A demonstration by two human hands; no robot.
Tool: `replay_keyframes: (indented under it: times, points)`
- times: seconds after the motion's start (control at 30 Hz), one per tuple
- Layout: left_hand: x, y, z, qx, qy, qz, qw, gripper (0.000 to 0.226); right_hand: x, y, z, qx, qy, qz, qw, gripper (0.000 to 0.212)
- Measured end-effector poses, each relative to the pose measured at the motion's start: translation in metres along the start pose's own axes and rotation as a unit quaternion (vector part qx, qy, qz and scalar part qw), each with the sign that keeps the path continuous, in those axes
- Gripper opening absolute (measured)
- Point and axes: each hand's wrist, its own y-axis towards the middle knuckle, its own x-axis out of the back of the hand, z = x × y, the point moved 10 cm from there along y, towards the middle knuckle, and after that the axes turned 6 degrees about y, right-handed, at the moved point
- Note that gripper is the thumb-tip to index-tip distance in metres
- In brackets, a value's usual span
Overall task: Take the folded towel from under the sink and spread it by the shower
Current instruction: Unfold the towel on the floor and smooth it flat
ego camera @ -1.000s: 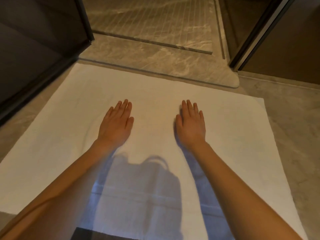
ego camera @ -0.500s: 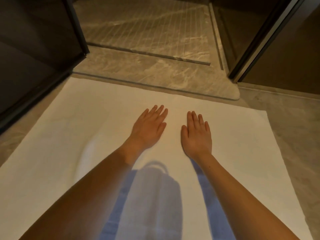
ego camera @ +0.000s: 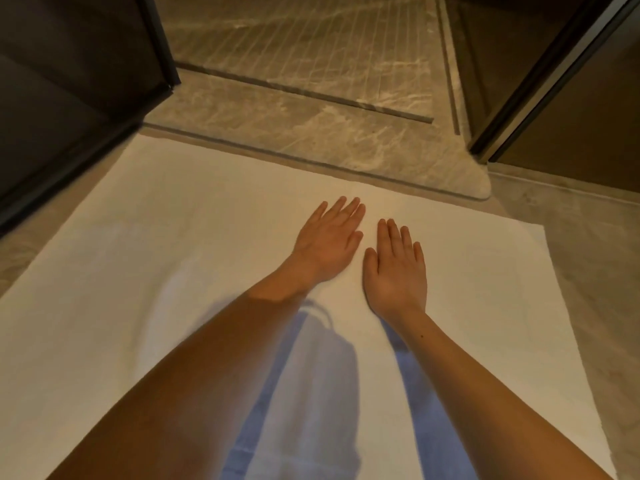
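Observation:
A white towel (ego camera: 166,258) lies spread flat on the floor, its far edge along the marble shower threshold (ego camera: 311,136). My left hand (ego camera: 329,240) rests palm down on the towel near its far edge, fingers straight and together. My right hand (ego camera: 396,268) lies flat beside it, a small gap between the two, holding nothing. My forearms and their shadows cover the middle of the towel's near part.
Beyond the threshold is the ribbed marble shower floor (ego camera: 311,39). A dark glass panel with black frame (ego camera: 69,98) stands at the left. Another dark framed panel (ego camera: 540,81) stands at the right. Bare stone floor (ego camera: 588,271) runs along the towel's right side.
Both hands have slid forward and inward across the towel; they were apart and now lie close together near the far edge. The view has shifted forward.

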Motion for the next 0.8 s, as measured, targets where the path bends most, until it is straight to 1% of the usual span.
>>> replay_keyframes:
  times: [0.03, 0.1, 0.23, 0.27, 0.33, 0.4, 0.47, 0.5, 0.57, 0.63, 0.67, 0.73, 0.8]
  points:
    - [0.001, -0.003, 0.011, 0.004, 0.007, -0.005, 1.0, 0.054, 0.0, -0.001, -0.001, 0.001, -0.001, 0.002, 1.0, 0.059]
    - [0.008, -0.014, 0.056, 0.033, 0.017, -0.018, 0.999, 0.054, -0.001, -0.001, -0.002, 0.005, -0.004, 0.0, 1.0, 0.06]
    - [0.025, -0.064, 0.181, 0.148, 0.036, -0.021, 0.988, 0.055, 0.0, 0.0, -0.004, 0.014, -0.004, -0.008, 1.0, 0.059]
    - [0.028, -0.074, 0.202, 0.155, 0.046, -0.005, 0.987, 0.055, 0.0, 0.0, -0.004, 0.014, -0.005, -0.008, 1.0, 0.059]
    - [0.03, -0.078, 0.221, 0.145, 0.079, 0.055, 0.985, 0.056, -0.001, -0.001, -0.001, 0.012, -0.009, 0.0, 1.0, 0.059]
    - [0.034, -0.071, 0.214, 0.151, 0.095, 0.087, 0.98, 0.057, 0.0, -0.003, 0.002, 0.007, -0.011, 0.011, 1.0, 0.059]
    - [0.043, -0.069, 0.185, 0.155, 0.069, 0.062, 0.984, 0.057, 0.004, -0.003, 0.005, 0.003, -0.018, 0.021, 1.0, 0.059]
    - [0.044, -0.072, 0.161, 0.135, 0.052, 0.041, 0.989, 0.056, 0.006, -0.002, 0.004, -0.008, -0.016, 0.027, 0.999, 0.059]
    - [0.038, -0.094, 0.103, 0.067, 0.047, -0.002, 0.997, 0.057, 0.012, -0.006, 0.008, -0.025, 0.005, 0.021, 0.999, 0.06]
    - [0.026, -0.121, 0.06, 0.019, 0.06, -0.024, 0.998, 0.057, 0.014, -0.012, 0.039, 0.005, 0.042, -0.009, 0.999, 0.06]
    - [0.019, -0.13, 0.051, 0.015, 0.061, -0.021, 0.998, 0.057, 0.008, -0.018, 0.065, 0.037, 0.056, -0.012, 0.998, 0.06]
    - [0.011, -0.141, 0.055, 0.053, 0.051, -0.014, 0.997, 0.055, -0.015, -0.033, 0.115, 0.092, 0.053, 0.015, 0.994, 0.058]
    - [0.014, -0.151, 0.072, 0.093, 0.032, -0.024, 0.995, 0.054, -0.035, -0.041, 0.137, 0.097, 0.039, 0.036, 0.994, 0.057]
